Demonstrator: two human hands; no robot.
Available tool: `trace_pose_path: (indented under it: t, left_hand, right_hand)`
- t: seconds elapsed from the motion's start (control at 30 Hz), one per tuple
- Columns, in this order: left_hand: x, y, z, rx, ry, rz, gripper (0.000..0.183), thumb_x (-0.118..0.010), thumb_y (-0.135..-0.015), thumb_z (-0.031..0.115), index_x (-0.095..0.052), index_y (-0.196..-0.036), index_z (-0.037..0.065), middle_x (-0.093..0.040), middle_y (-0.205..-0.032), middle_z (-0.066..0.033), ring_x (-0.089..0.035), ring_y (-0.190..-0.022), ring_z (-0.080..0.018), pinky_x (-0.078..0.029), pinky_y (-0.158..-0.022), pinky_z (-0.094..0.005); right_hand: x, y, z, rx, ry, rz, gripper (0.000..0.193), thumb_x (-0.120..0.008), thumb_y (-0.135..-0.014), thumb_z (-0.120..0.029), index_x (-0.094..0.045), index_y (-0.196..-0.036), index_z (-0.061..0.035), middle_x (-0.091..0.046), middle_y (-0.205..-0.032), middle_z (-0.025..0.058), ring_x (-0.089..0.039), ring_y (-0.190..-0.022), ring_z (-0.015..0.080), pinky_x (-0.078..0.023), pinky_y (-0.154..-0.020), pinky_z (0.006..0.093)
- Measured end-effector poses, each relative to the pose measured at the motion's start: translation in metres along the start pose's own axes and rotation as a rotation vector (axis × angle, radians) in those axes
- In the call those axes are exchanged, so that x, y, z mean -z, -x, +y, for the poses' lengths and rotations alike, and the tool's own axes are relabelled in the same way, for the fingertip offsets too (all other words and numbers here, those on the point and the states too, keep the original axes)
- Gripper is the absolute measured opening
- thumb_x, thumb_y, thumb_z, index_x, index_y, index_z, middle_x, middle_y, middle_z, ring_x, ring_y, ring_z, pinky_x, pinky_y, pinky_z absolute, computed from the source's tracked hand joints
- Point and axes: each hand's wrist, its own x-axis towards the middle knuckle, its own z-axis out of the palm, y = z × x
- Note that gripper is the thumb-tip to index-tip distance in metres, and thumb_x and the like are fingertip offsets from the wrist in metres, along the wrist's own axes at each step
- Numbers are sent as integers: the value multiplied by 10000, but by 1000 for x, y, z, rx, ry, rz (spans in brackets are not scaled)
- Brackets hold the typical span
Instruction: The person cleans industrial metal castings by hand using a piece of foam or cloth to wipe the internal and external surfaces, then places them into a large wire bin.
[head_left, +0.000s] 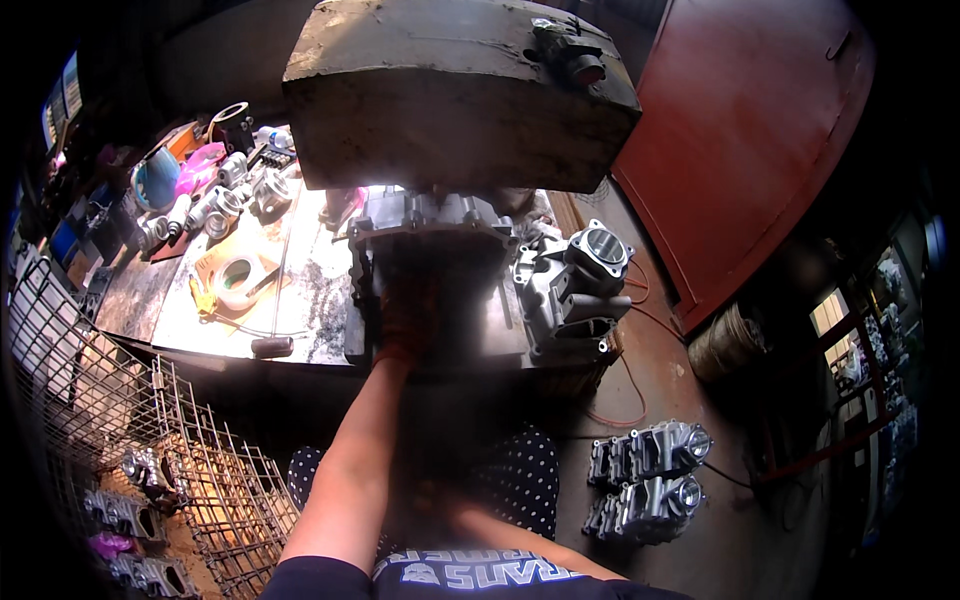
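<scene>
A large grey metal casting [440, 238], with a flanged upper edge, stands on the workbench in front of me. My left hand [406, 322], which looks reddish and may be gloved, reaches into the deep shadow at the casting's near side. Its fingers are lost in the dark, so I cannot see whether it grips or only touches the part. Low by my lap, against dark polka-dot fabric, is my right hand [438, 498], blurred and shaded. What it holds, if anything, is hidden. Beside the large casting sits another silver casting [575, 290] with a round flanged opening.
A big box-shaped hood [455, 130] overhangs the bench. Tape roll [240, 282], dark-handled tool [272, 346] and several small metal parts lie left on the workbench [320, 315]. A wire basket [215, 480] stands lower left. Two castings [645, 490] rest on the floor near an orange hose [640, 395].
</scene>
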Motion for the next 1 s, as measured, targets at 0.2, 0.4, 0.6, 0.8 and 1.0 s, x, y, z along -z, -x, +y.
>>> trace_pose_path:
  t: [0.2, 0.4, 0.6, 0.8, 1.0]
  left_hand:
    - [-6, -2, -1, 10, 112, 113, 469, -497, -815, 260, -498, -1261, 114, -552, -1197, -101, -485, -1149, -275, -265, -1064, -451]
    - [-10, -1, -3, 9, 50, 36, 672, -639, -761, 400, -423, -1338, 132, -506, -1266, -82, -452, -1196, -233, -248, -1089, -427]
    - [-7, -1, -3, 12, 77, 66, 676, -661, -749, 376, -427, -1334, 133, -527, -1232, -88, -467, -1177, -241, -253, -1089, -435]
    - [2, -3, 0, 6, 174, 153, 520, -546, -782, 263, -502, -1272, 98, -563, -1168, -111, -491, -1127, -282, -290, -1046, -459]
    - [0, -3, -1, 5, 179, 133, 524, -552, -781, 272, -501, -1271, 91, -553, -1198, -109, -480, -1153, -268, -261, -1071, -461]
  right_hand:
    - [7, 3, -9, 7, 86, -3, 353, -594, -825, -286, -607, -1099, -64, -636, -1026, 194, -611, -956, 345, -471, -822, 396]
    - [6, 1, -8, 20, 95, 0, 347, -593, -822, -279, -610, -1090, -58, -635, -1024, 200, -612, -953, 347, -472, -818, 395]
    - [10, 3, -11, 3, 37, -31, 360, -599, -820, -272, -599, -1101, -48, -632, -1034, 200, -609, -964, 344, -468, -825, 391]
    - [-43, -24, 49, -53, -473, 37, 361, -600, -820, -278, -597, -1101, -51, -633, -1032, 197, -606, -968, 346, -468, -819, 394]
    - [-47, -26, 55, -53, -472, 30, 361, -596, -825, -283, -595, -1108, -58, -631, -1040, 194, -606, -973, 342, -467, -826, 388]
